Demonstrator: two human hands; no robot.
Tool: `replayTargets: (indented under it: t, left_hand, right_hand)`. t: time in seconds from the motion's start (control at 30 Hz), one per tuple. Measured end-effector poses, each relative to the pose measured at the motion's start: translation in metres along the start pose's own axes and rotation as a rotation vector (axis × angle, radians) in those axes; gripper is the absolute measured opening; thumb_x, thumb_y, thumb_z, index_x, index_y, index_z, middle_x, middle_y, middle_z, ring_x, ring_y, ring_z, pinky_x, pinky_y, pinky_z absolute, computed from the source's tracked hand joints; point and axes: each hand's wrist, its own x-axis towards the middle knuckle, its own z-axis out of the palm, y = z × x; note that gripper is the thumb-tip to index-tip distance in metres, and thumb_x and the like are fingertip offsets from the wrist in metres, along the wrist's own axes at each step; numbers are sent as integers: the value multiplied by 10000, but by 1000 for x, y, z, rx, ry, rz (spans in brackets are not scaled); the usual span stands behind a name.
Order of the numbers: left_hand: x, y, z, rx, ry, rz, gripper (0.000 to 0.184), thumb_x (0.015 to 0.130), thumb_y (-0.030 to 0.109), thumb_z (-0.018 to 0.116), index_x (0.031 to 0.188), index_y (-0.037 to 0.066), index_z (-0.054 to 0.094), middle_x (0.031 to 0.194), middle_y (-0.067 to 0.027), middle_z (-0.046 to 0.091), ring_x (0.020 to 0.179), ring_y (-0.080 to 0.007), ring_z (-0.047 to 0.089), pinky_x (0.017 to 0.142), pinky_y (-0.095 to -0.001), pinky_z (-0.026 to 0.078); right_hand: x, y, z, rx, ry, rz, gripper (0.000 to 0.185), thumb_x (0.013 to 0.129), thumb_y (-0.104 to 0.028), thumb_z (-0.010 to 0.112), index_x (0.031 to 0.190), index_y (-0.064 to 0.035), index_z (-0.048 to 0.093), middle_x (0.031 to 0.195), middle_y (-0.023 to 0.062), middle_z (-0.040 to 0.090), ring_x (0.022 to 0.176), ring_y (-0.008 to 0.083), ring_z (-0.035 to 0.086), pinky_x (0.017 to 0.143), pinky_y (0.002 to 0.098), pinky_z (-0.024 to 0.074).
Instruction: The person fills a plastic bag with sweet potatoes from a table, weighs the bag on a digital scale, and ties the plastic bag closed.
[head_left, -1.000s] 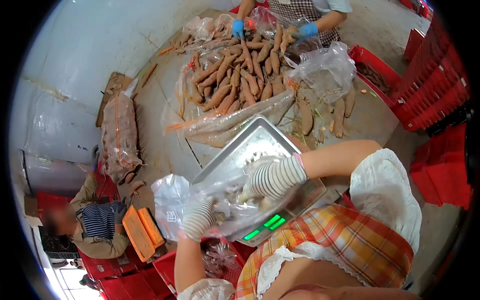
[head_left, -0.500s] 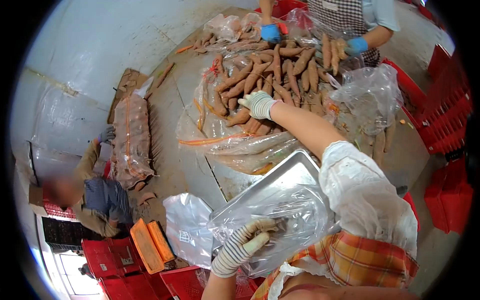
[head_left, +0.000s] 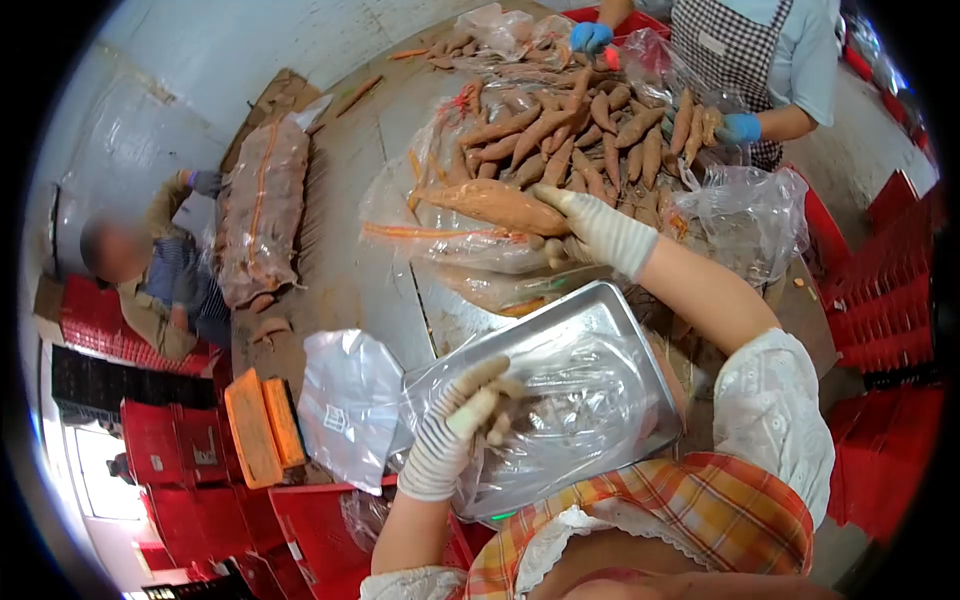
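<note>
Plainly, the right hand [head_left: 600,230] is closed on a large root [head_left: 490,205], thumb on top; it is beyond the tray [head_left: 640,345], in front of the pile [head_left: 570,130]. The root's right end is covered by the glove, and whether its underside touches the sheet [head_left: 470,245] below cannot be told. At the tray's left side, the left hand [head_left: 455,430] has its fingers half curled over clear film [head_left: 590,410]; glare and creases make it impossible to tell whether it grips any. The film spreads over most of the tray floor and blurs it. Below the tray, a sliver of green light [head_left: 500,518] shows, mostly covered, so no figure can be read.

Left of the tray lies a pale bag [head_left: 350,395] with a small printed mark [head_left: 340,418], too small to read; where the bag meets the film is unclear. Farther left, red crates [head_left: 180,445] bear pale labels with illegible writing. Beyond the pile from the tray, a co-worker's 2 blue gloves [head_left: 740,128] are partly hidden by plastic and roots, and the checked apron [head_left: 725,45], cut off by the top edge, carries a white patch, also unreadable.
</note>
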Motion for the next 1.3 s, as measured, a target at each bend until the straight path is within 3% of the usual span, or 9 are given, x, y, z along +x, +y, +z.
replayTargets:
  t: [0.17,0.2,0.23,0.4,0.5,0.53,0.8,1.1,1.3]
  left_hand:
    - [2,2,4,-191,39,233,528,877,223,577,1343,60,389,1198,-137,536,639,-84,496,556,-187,436]
    - [-1,6,9,-185,76,253,583,869,239,592,1372,77,344,1263,-134,487,636,-81,488,546,-187,432]
    - [-1,7,11,-189,87,256,583,869,239,592,1372,77,344,1263,-134,487,636,-81,488,546,-187,432]
    - [-9,11,11,-224,156,427,648,857,219,612,1402,106,280,1151,-72,514,642,-70,481,535,-186,411]
    - [-22,10,14,-228,196,400,607,834,179,642,1361,94,353,982,-17,538,628,-60,469,526,-192,400]
    - [-25,8,10,-160,205,415,577,825,163,650,1335,87,389,969,-15,542,630,-57,468,528,-192,398]
    - [-26,0,7,2,222,468,394,794,134,684,1146,68,519,914,-2,550,623,-42,481,491,-174,387]
    - [-23,-1,8,-121,291,313,301,896,210,585,1161,72,547,824,-5,555,524,-46,455,437,-176,369]
    - [-19,-2,4,5,319,299,300,829,254,636,1022,34,567,806,18,571,614,-42,489,520,-194,397]
  right_hand:
    - [-87,10,45,147,-114,197,607,839,-655,425,935,-75,572,530,68,530,357,147,464,331,279,399]
    - [-93,16,41,178,-320,247,637,848,-652,411,962,-47,573,529,59,524,366,148,463,345,271,395]
    - [-100,21,41,210,-523,297,668,856,-649,398,989,-19,575,528,50,518,375,150,463,359,263,391]
    - [-114,62,47,297,-739,640,742,834,-677,402,1065,10,562,563,73,563,408,173,524,371,284,439]
    - [-119,83,48,270,-584,606,752,844,-659,396,1137,21,529,705,141,627,518,207,617,397,338,495]
    - [-113,91,39,364,-765,618,752,849,-642,403,1197,18,494,819,186,637,621,243,656,452,388,529]
    - [-116,105,38,249,-791,474,651,858,-604,442,1120,-14,521,822,191,634,591,261,641,506,381,517]
    - [-131,98,50,218,-758,477,610,859,-579,467,1128,-33,511,810,166,634,614,242,641,510,347,515]
    - [-138,96,57,-28,-640,397,619,824,-595,502,1046,-18,550,806,155,625,611,231,618,531,327,512]
